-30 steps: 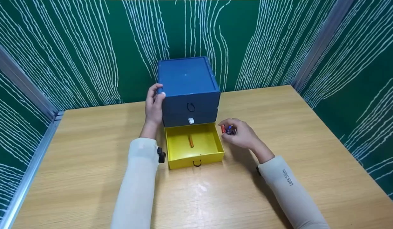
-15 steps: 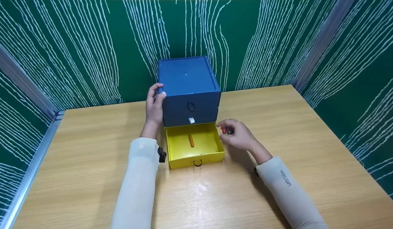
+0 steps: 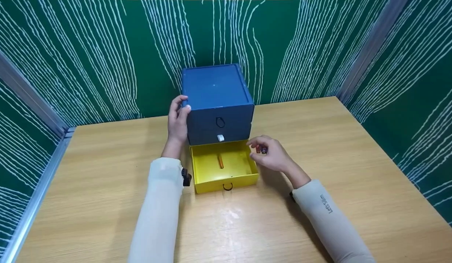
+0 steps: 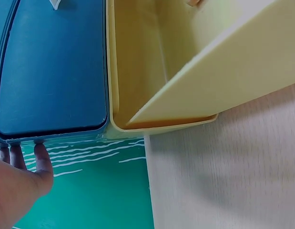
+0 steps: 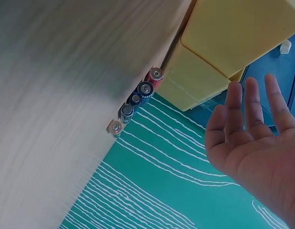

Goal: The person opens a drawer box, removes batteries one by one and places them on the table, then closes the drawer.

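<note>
My left hand (image 3: 177, 122) rests against the left side of a dark blue drawer box (image 3: 216, 87), fingertips at its top edge and thumb at the front corner. Below the blue part, a yellow drawer (image 3: 226, 186) is pulled out; a slim orange stick-like thing (image 3: 221, 161) lies inside it. Several batteries (image 5: 136, 98) stand upright in a row on the table beside the drawer's right wall. Over them is my right hand (image 3: 271, 155), thumb and fingers spread apart; the batteries show through the gap. In the right wrist view its fingers are extended, apart from the batteries.
A wooden table (image 3: 101, 190) carries everything. Behind the box rises a green wall (image 3: 163, 54) with white wavy lines. The blue front has a black loop pull (image 3: 220, 122) and a white tab (image 3: 220, 138); the yellow drawer has a black pull (image 3: 227, 187).
My right hand has moved slightly left, so its fingertips now overlap the drawer's right rim in the head view. My left hand, the box and the drawer stay put.
</note>
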{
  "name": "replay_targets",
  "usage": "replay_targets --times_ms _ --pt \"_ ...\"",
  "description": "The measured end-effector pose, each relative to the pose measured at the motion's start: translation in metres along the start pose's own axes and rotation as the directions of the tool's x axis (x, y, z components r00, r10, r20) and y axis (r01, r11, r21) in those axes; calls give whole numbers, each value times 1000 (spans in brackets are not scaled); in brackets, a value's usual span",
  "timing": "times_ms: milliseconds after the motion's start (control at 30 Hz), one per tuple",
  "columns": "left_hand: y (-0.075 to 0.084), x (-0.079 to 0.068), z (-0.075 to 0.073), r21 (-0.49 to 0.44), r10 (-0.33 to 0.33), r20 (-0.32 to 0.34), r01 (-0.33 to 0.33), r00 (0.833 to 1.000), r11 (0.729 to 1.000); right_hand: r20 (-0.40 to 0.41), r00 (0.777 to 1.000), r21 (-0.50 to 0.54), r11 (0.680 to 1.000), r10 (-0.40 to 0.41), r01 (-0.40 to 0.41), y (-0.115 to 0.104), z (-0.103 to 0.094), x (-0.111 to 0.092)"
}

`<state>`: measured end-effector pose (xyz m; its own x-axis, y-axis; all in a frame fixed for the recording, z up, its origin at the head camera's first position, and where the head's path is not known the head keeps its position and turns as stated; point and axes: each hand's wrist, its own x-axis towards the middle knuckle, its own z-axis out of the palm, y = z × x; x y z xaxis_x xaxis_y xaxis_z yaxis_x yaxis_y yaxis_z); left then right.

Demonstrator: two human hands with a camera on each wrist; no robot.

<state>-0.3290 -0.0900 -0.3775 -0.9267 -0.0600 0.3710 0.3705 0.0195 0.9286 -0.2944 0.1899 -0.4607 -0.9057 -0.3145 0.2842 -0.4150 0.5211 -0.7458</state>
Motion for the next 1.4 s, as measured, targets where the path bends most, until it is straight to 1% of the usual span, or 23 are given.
replay_targets --times_ms 233,433,633,733,967,1067,1200,1300,1333,1400 --pt "1 1 0 -12 -8 -5 8 1000 1000 14 1000 19 1000 9 -9 -3 3 3" --pt "0 2 1 -6 -20 -4 20 1000 1000 33 999 15 1000 -24 23 -3 3 4" --pt "-1 3 1 -23 5 1 -5 1000 1000 44 999 22 1000 -20 19 -5 3 5" --pt "-1 2 1 -23 12 6 -12 1000 1000 41 999 32 999 -18 16 -13 4 4" --pt "0 0 -1 -12 -7 3 7 1000 1000 23 999 62 997 -46 44 -45 0 -3" --pt "-4 3 -1 -19 -11 3 11 1000 1000 21 999 61 997 -50 48 -49 0 -4" --pt "-18 8 -3 -10 -19 -5 18 1000 1000 23 998 59 997 -52 51 -50 1 -3" --pt "-25 12 -4 3 -12 -12 12 1000 1000 23 999 51 998 -45 44 -50 3 -2" --pt "-26 12 -4 6 -9 -13 9 1000 1000 25 999 48 998 -44 43 -50 4 -2" --pt "-20 9 -3 2 -6 -10 6 1000 1000 28 999 44 998 -42 41 -50 5 -1"
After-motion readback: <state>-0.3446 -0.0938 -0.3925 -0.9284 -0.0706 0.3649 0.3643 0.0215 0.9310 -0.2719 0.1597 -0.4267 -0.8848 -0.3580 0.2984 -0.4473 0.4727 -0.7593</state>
